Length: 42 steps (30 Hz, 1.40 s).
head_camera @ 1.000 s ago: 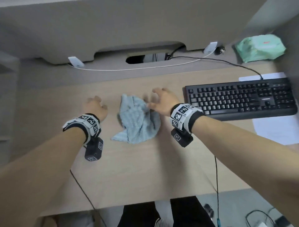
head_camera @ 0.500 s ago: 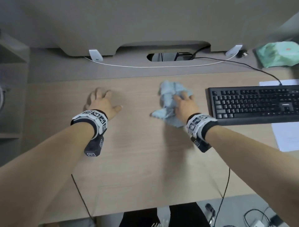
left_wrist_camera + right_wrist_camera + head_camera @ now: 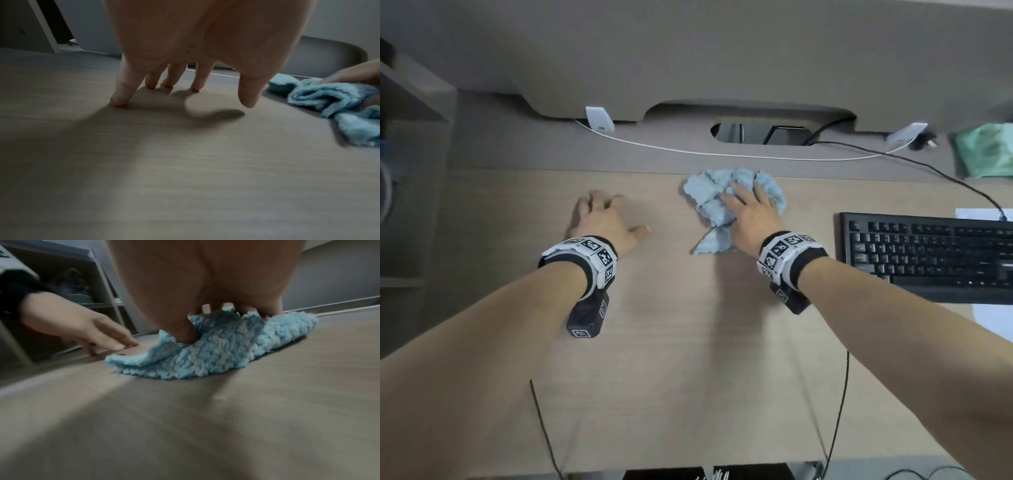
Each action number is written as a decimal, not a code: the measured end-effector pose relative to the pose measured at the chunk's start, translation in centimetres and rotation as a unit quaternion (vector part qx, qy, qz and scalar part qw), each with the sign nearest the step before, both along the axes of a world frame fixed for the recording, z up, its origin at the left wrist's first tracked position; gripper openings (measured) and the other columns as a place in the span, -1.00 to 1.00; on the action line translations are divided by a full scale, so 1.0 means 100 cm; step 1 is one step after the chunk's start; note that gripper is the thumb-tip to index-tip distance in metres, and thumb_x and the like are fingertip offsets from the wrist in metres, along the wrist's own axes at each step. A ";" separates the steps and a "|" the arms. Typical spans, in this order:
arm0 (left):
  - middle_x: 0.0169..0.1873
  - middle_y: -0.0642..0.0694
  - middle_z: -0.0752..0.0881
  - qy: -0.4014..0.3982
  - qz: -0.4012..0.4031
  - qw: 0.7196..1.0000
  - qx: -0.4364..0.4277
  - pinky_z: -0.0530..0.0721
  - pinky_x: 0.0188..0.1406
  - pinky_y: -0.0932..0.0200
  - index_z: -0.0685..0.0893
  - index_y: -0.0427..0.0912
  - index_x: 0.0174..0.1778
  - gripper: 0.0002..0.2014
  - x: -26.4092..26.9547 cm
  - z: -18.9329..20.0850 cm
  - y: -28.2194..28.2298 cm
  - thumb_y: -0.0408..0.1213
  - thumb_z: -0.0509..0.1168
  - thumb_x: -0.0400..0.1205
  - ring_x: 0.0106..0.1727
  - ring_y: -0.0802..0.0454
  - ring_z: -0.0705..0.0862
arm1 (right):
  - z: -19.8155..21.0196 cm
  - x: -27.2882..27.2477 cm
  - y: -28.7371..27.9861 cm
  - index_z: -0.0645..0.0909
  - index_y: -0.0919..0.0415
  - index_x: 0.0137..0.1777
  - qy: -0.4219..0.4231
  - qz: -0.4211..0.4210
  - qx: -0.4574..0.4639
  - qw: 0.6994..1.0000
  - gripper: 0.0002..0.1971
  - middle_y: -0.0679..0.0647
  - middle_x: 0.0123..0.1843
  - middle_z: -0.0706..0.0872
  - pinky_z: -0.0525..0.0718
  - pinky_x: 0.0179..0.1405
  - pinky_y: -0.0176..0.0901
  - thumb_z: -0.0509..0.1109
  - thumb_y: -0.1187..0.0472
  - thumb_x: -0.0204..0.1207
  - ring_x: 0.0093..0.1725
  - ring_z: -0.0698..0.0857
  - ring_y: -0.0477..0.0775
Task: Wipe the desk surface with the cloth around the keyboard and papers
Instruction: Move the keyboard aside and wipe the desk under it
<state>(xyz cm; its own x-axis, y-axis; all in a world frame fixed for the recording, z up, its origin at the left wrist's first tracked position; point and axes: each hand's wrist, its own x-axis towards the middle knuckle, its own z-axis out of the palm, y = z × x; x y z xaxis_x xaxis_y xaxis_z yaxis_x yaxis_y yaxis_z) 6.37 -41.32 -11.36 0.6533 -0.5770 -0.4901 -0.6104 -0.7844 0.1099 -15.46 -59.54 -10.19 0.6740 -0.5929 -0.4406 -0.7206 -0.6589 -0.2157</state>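
Note:
A crumpled light-blue cloth [image 3: 709, 195] lies on the wooden desk [image 3: 688, 342], close to its back edge and left of the black keyboard [image 3: 928, 253]. My right hand [image 3: 748, 209] presses down on the cloth with spread fingers. The right wrist view shows the thumb [image 3: 185, 334] sunk into a fold of the cloth [image 3: 226, 350]. My left hand [image 3: 602, 219] rests on bare desk to the cloth's left, its fingertips [image 3: 119, 99] touching the wood and holding nothing. White papers [image 3: 993, 318] lie under and beside the keyboard.
A green packet [image 3: 986, 154] sits at the back right. A white cable [image 3: 722, 154] and the keyboard's black cable [image 3: 928, 168] run along the grey back strip near a cable opening [image 3: 756, 133]. Shelving [image 3: 410, 102] stands to the left.
My right hand came down onto the cloth and pushed it away from me, towards the desk's back edge. The left hand spread its fingers flat and stayed in place.

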 end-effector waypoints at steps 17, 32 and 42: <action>0.71 -0.19 0.03 0.029 -0.002 0.999 0.025 0.06 0.67 -0.16 0.18 0.15 0.64 -0.14 0.001 0.019 -0.006 0.39 0.23 0.44 0.69 -0.30 -0.04 | 0.013 -0.005 -0.044 0.20 -0.11 0.68 -0.013 0.035 0.002 0.999 -0.30 -0.05 0.77 0.03 0.01 0.64 0.47 0.26 0.26 0.55 0.73 -0.15 0.35; 0.71 -0.07 -0.03 0.014 0.026 0.999 0.018 0.24 0.59 -0.30 0.18 0.16 0.62 -0.18 -0.007 0.014 -0.007 0.33 0.23 0.45 0.71 -0.21 -0.08 | 0.006 -0.001 -0.050 0.07 -0.07 0.72 0.020 0.015 0.003 1.000 -0.23 0.00 0.78 -0.13 -0.01 0.63 0.51 0.31 0.26 0.56 0.72 -0.19 0.41; 0.71 -0.12 -0.02 0.000 0.016 1.000 0.018 0.33 0.53 -0.34 0.15 0.13 0.62 -0.22 -0.009 0.012 -0.007 0.25 0.23 0.50 0.71 -0.25 -0.09 | 0.011 0.006 -0.054 0.00 0.09 0.71 0.084 -0.168 -0.011 0.982 -0.22 0.15 0.77 -0.25 0.01 0.60 0.54 0.32 0.26 0.57 0.69 -0.20 0.51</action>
